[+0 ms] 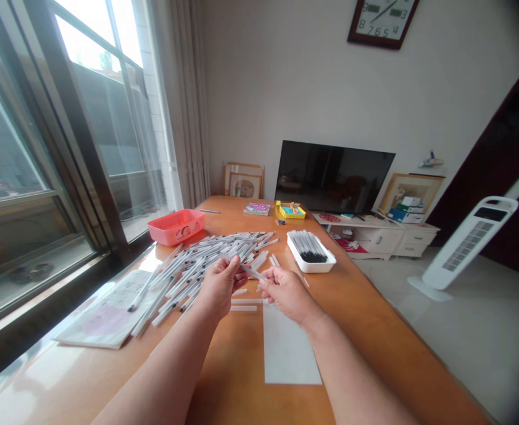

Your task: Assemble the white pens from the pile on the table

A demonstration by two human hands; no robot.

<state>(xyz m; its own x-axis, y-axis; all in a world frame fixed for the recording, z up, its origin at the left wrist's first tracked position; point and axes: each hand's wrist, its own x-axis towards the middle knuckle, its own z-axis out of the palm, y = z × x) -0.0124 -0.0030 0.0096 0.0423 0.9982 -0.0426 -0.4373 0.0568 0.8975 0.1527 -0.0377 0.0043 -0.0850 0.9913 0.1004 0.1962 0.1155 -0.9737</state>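
Over the middle of the table, my left hand [224, 282] pinches one end of a slim whitish pen [252, 271]. The fingers of my right hand [286, 289] are closed around its other end, so the pen spans the gap between both hands. Beside and beyond my left hand spreads a loose pile of pens [197, 265] with pale barrels, many with black ends. Several clear tubes [244, 308] lie just below the hands. To the right stands a white tray [324, 267] filled with pens lined up, black ends towards me. A white paper sheet [290, 348] lies under my right hand.
A red plastic basket [175, 228] sits by the window, with a booklet [104, 319] partly beneath the pile. Farther back on the wooden table [357, 330] are a colourful book [256, 209] and a yellow box [291, 212]. A white tower fan [469, 245] stands at right.
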